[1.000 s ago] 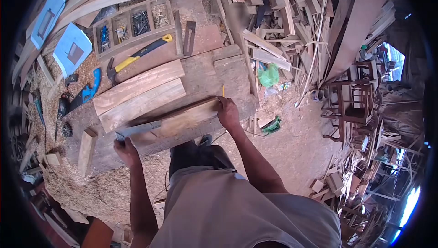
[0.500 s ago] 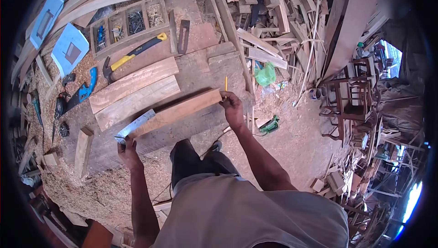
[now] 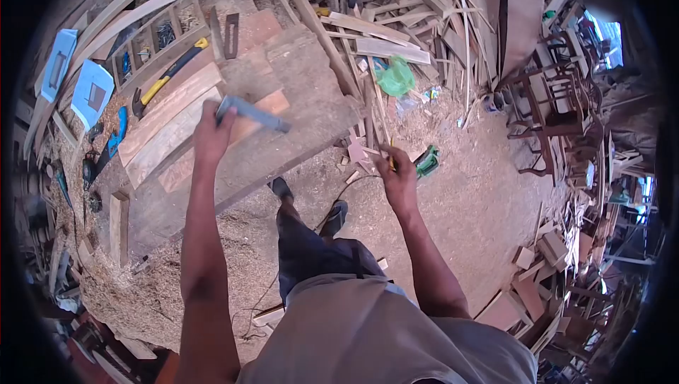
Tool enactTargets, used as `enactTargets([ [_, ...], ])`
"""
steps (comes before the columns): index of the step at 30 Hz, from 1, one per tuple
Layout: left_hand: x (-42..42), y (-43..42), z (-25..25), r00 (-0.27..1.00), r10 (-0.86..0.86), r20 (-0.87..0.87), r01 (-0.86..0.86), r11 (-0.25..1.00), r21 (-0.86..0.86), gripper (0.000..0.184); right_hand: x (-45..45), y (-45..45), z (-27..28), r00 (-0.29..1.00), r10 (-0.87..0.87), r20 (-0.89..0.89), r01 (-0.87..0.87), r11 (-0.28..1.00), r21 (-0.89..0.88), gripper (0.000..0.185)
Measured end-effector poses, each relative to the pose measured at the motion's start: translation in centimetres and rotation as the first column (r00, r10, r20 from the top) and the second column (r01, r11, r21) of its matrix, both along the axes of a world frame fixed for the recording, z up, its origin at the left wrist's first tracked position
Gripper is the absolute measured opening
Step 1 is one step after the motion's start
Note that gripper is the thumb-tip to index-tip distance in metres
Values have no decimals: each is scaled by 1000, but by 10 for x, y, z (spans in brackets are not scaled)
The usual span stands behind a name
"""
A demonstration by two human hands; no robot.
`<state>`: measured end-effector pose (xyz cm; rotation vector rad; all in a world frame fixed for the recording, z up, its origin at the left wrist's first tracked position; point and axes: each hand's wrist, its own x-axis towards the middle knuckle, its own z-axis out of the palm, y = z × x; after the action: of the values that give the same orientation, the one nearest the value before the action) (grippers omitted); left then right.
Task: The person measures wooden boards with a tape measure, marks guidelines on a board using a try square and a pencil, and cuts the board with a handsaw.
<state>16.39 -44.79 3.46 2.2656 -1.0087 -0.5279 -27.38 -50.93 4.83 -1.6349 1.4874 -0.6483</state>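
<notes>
My left hand (image 3: 214, 129) grips one end of a metal try square (image 3: 254, 113), raised over the workbench (image 3: 311, 66) and blurred at its far end. Under it lies a wooden board (image 3: 244, 129), partly hidden by the square and my hand. Two curved wooden pieces (image 3: 173, 122) rest side by side to the left of that board. Off the bench's right edge, my right hand (image 3: 397, 168) is closed around a yellow pencil (image 3: 392, 163), of which only a little shows.
A hammer (image 3: 170, 73), a handsaw (image 3: 113, 145) and a divided nail tray (image 3: 159, 37) lie on the left. Wood offcuts (image 3: 417, 16) pile up beyond the bench. A green power tool (image 3: 427, 161) sits on the floor near my right hand.
The view has shifted right. My left hand has lifted the square off the board's left end. My right hand has let go of the board, which now lies on the bench, and has taken the pencil.
</notes>
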Motion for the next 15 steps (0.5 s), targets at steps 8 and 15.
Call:
enactTargets([
  [8, -17, -65, -61, 959, -162, 233, 133, 982, 134, 43, -125, 79, -47, 938, -262, 229, 173, 922, 346, 39],
  [15, -39, -53, -65, 933, -91, 348, 136, 985, -109, 38, -117, 81, -64, 952, -204, 229, 111, 926, 361, 42],
])
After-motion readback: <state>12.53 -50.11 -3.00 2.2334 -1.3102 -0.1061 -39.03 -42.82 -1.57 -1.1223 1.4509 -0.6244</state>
